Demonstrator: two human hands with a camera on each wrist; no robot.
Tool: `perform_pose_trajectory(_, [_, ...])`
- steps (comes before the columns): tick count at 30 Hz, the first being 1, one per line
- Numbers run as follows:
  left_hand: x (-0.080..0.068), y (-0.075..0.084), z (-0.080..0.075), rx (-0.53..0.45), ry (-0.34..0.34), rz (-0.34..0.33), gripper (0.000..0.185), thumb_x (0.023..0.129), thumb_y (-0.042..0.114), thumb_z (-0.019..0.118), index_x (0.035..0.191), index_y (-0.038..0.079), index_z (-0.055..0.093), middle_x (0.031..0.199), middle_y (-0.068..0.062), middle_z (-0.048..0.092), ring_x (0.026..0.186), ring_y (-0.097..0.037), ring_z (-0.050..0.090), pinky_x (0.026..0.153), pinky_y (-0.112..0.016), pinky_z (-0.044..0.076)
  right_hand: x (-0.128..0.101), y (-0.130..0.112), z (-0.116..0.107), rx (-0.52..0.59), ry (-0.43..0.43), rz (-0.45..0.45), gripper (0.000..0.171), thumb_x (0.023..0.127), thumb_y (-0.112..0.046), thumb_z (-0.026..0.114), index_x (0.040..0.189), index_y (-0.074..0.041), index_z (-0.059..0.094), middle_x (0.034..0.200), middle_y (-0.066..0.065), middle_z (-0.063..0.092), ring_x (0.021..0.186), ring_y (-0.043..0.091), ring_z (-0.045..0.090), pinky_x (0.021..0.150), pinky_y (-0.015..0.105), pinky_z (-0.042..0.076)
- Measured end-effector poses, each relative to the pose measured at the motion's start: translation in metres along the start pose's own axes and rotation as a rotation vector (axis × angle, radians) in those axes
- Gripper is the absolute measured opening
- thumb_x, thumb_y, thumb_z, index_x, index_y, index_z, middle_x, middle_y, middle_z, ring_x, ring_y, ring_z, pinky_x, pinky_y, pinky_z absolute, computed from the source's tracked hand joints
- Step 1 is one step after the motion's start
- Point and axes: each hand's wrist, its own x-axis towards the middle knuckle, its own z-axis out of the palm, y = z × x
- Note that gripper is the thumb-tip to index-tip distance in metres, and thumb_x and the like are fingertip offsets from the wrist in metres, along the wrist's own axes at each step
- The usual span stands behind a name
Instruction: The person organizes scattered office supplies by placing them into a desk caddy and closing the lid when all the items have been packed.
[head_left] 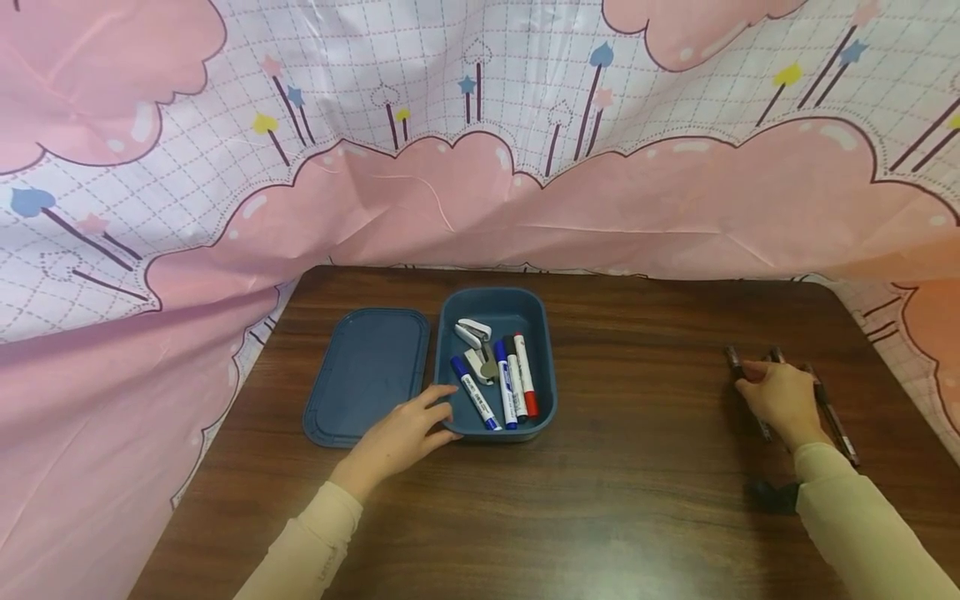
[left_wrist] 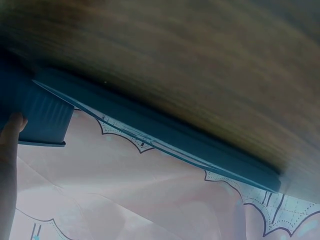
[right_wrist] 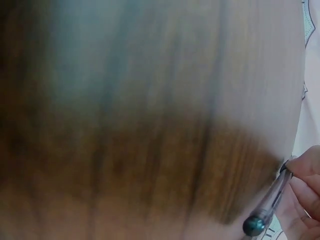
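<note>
My left hand (head_left: 405, 437) rests at the near left corner of a blue box (head_left: 550, 367), its fingers loosely bent at the rim. In the left wrist view a fingertip lies against the box's ribbed outer wall (left_wrist: 47, 120). Inside the box are several whiteboard markers (head_left: 506, 385) with blue, black and red caps, and a white stapler (head_left: 474, 332). Far to the right, my right hand (head_left: 783, 404) pinches a slim clear-barrelled pen (right_wrist: 270, 200) with a dark rounded end. Another dark pen (head_left: 836, 421) lies just right of that hand, which partly hides the pens beneath it.
A flat blue lid (head_left: 367, 375) lies left of the box. Brown wood-grain table (head_left: 637, 375) stretches between the box and the pens. Behind the table and along its sides hangs a pink and white patterned cloth (head_left: 570, 217).
</note>
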Motion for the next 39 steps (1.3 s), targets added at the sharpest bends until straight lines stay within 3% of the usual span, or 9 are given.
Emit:
perform_pose_trajectory(2, [0.0,0.0,0.0,-0.003,-0.002,0.002,0.018,0.089,0.029,0.07,0.099,0.015,0.066,0.142,-0.009,0.051,0.084,-0.012,0.068,0.072,-0.027,0.057,0.0,-0.001,-0.001,0.02,-0.005,0.005,0.042,0.091,-0.019,0.061,0.122,0.009,0.059,0.118,0.038,0.056,0.109,0.061,0.047,0.093,0.07,0.035])
perform_pose_trajectory(6, [0.0,0.001,-0.001,-0.01,-0.001,0.005,0.018,0.089,0.029,0.07,0.1,0.014,0.066,0.142,-0.01,0.051,0.085,-0.013,0.068,0.072,-0.027,0.057,0.0,-0.009,-0.006,0.061,0.033,-0.009,0.04,0.091,-0.018,0.061,0.121,0.008,0.061,0.112,0.038,0.059,0.079,0.046,0.062,0.073,0.053,0.05])
perform_pose_trajectory(9, [0.0,0.002,-0.003,-0.012,-0.006,-0.003,0.019,0.089,0.029,0.07,0.101,0.014,0.066,0.142,-0.009,0.05,0.086,-0.013,0.069,0.073,-0.027,0.057,0.001,-0.019,-0.014,0.078,0.074,-0.031,0.039,0.091,-0.018,0.062,0.121,0.006,0.062,0.097,0.036,0.066,0.048,0.019,0.045,0.042,0.032,0.039])
perform_pose_trajectory(11, [0.0,0.003,-0.003,-0.007,-0.011,-0.008,0.02,0.089,0.029,0.07,0.101,0.014,0.067,0.143,-0.009,0.05,0.086,-0.013,0.069,0.072,-0.027,0.057,0.002,-0.028,-0.019,0.099,0.104,-0.054,0.037,0.091,-0.018,0.061,0.121,0.006,0.063,0.09,0.032,0.069,0.042,0.012,0.037,0.037,0.027,0.033])
perform_pose_trajectory(15, [-0.001,0.003,-0.003,-0.004,-0.015,-0.015,0.02,0.089,0.029,0.07,0.102,0.014,0.067,0.143,-0.009,0.05,0.084,-0.013,0.068,0.07,-0.025,0.057,0.007,-0.048,-0.03,0.119,0.176,-0.101,0.036,0.091,-0.017,0.06,0.119,0.003,0.065,0.082,0.025,0.072,0.037,0.007,0.031,0.038,0.024,0.03])
perform_pose_trajectory(23, [0.0,0.002,-0.002,-0.005,0.002,-0.005,0.019,0.089,0.029,0.071,0.1,0.015,0.067,0.142,-0.007,0.051,0.086,-0.012,0.068,0.072,-0.026,0.057,0.014,-0.102,-0.052,0.195,0.261,-0.143,0.035,0.091,-0.021,0.06,0.122,-0.007,0.067,0.1,0.022,0.073,0.043,0.005,0.038,0.043,0.025,0.031])
perform_pose_trajectory(31, [0.001,0.001,-0.002,-0.014,-0.006,-0.017,0.018,0.089,0.029,0.07,0.1,0.016,0.067,0.143,-0.007,0.05,0.085,-0.011,0.068,0.071,-0.025,0.057,0.011,-0.158,-0.064,0.268,0.331,-0.252,0.031,0.087,-0.016,0.065,0.118,-0.01,0.071,0.096,0.016,0.075,0.06,-0.031,0.038,0.058,0.004,0.035])
perform_pose_trajectory(35, [0.001,0.001,-0.002,-0.008,-0.005,-0.011,0.019,0.089,0.03,0.07,0.1,0.016,0.066,0.143,-0.007,0.05,0.085,-0.012,0.068,0.071,-0.025,0.057,0.007,-0.179,-0.064,0.295,0.335,-0.268,0.031,0.086,-0.015,0.067,0.117,-0.013,0.072,0.094,0.013,0.076,0.064,-0.027,0.045,0.062,0.003,0.036])
perform_pose_trajectory(39, [0.0,0.002,-0.001,-0.011,-0.012,-0.016,0.019,0.089,0.029,0.071,0.101,0.015,0.067,0.143,-0.007,0.05,0.085,-0.012,0.068,0.071,-0.024,0.057,0.008,-0.2,-0.061,0.33,0.335,-0.304,0.031,0.086,-0.014,0.068,0.116,-0.014,0.072,0.093,0.012,0.076,0.07,0.005,0.069,0.061,0.002,0.036])
